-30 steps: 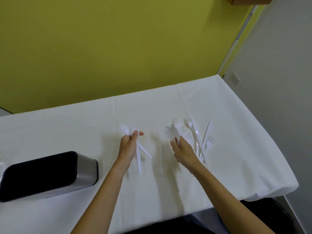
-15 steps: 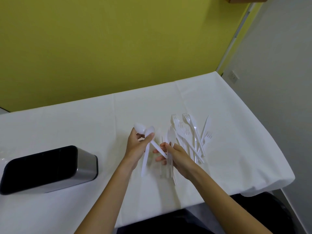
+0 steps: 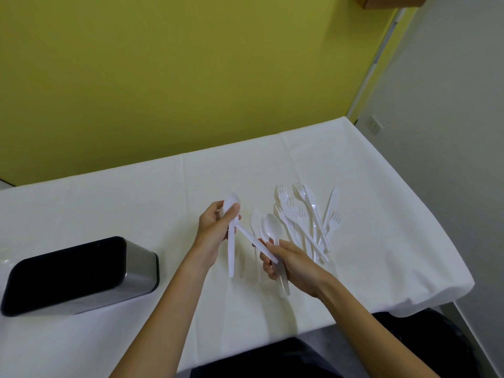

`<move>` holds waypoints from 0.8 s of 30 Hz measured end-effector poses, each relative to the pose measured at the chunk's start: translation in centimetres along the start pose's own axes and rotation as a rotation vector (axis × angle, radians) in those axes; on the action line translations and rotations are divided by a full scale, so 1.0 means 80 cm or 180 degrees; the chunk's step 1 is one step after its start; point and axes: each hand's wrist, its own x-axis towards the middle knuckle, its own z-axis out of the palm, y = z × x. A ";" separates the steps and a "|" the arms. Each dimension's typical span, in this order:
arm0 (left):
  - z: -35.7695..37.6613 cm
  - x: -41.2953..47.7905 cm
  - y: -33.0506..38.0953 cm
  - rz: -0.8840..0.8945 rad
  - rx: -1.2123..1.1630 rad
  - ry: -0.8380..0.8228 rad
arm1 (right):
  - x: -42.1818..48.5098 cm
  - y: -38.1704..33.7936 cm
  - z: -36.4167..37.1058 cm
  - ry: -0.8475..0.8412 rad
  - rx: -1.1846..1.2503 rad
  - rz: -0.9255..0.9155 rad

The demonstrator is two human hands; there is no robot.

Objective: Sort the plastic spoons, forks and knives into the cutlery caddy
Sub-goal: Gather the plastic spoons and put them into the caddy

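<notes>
My left hand [image 3: 215,227] grips two white plastic spoons [image 3: 232,203] by their bowls, handles pointing down and to the right. My right hand [image 3: 289,261] holds another white spoon [image 3: 270,227] bowl-up, together with what looks like a second handle sticking out below the palm. A white knife [image 3: 255,219] lies on the cloth between my hands. To the right lies a loose pile of white forks and knives [image 3: 305,214]. The cutlery caddy [image 3: 81,274], black-topped with a steel wall, stands at the left.
A white cloth covers the table [image 3: 136,203]; its right edge [image 3: 447,241] drops off beside a grey wall. A yellow wall runs behind the table. The near table edge is just below my forearms.
My left hand moved right with its spoons toward my right hand. My right hand lifted a spoon from the pile and now holds it upright close to the left hand's spoon handles.
</notes>
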 end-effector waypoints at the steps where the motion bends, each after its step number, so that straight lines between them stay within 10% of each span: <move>1: 0.000 -0.001 0.001 0.0002 0.0029 -0.0138 | -0.001 -0.002 -0.001 0.0031 -0.0040 -0.0002; 12: 0.031 -0.004 -0.008 0.0171 0.0549 -0.0060 | 0.016 -0.009 0.011 0.0816 -0.0201 -0.0044; 24: 0.023 0.000 0.005 -0.0197 0.0236 -0.0129 | 0.012 -0.003 0.004 0.0411 -0.0554 -0.0227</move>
